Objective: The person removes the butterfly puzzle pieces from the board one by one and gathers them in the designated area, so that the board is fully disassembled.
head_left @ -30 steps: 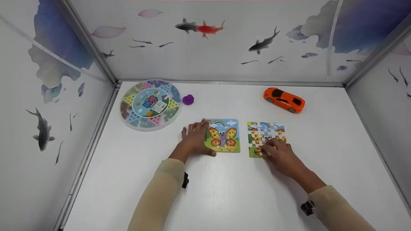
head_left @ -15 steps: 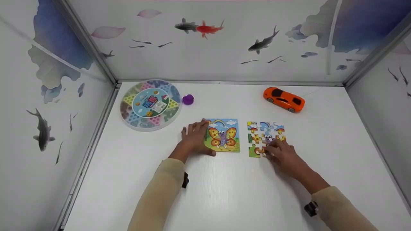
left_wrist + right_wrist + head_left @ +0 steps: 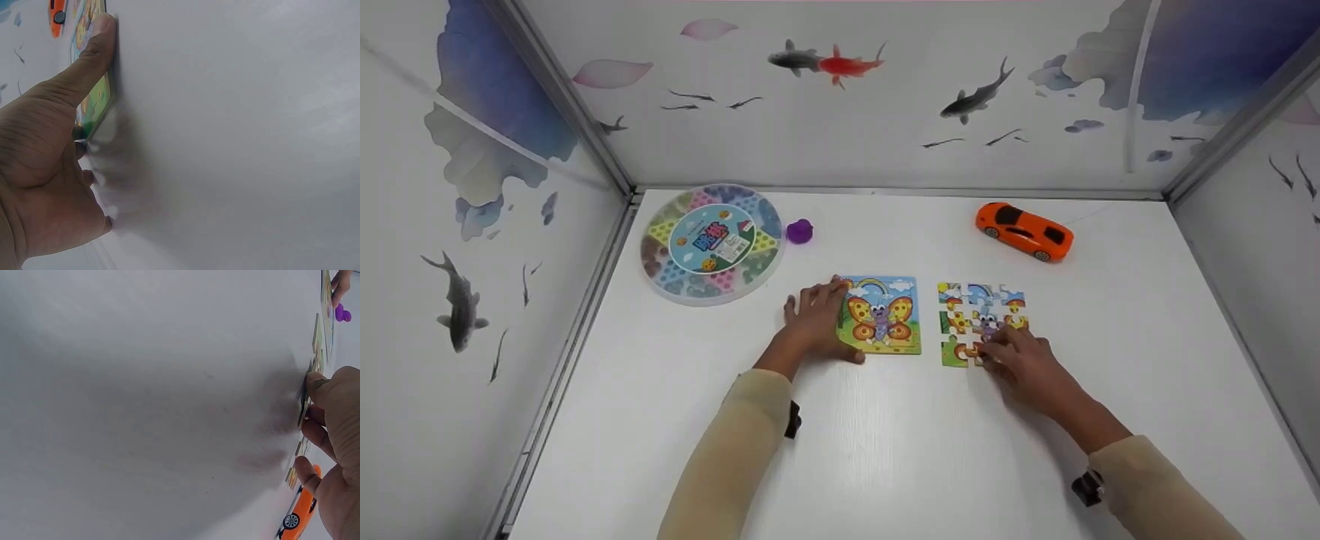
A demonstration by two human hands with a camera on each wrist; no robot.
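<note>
My left hand (image 3: 814,326) holds the left side of a square butterfly puzzle board (image 3: 900,315), its thumb at the bottom edge and a fingertip by the top left corner. The left wrist view shows that thumb laid along the edge of the board (image 3: 100,101). To the right lie several loose jigsaw pieces (image 3: 955,322) with the same picture, set out in rows with small gaps. Over the lower right of these rows, my right hand (image 3: 1024,367) pinches one jigsaw piece (image 3: 304,402) between thumb and fingers, tilted up from the table. The fingers cover much of it.
An orange toy car (image 3: 1024,232) stands at the back right. At the back left lies a round game box (image 3: 660,259) with a clear cover, a small purple toy (image 3: 800,232) beside it. Printed wall panels (image 3: 870,150) enclose the white table (image 3: 855,465) behind and at the sides.
My right hand has shifted slightly right and toward me over the lower pieces, uncovering more of the middle piece. The left hand and the board have stayed put.
</note>
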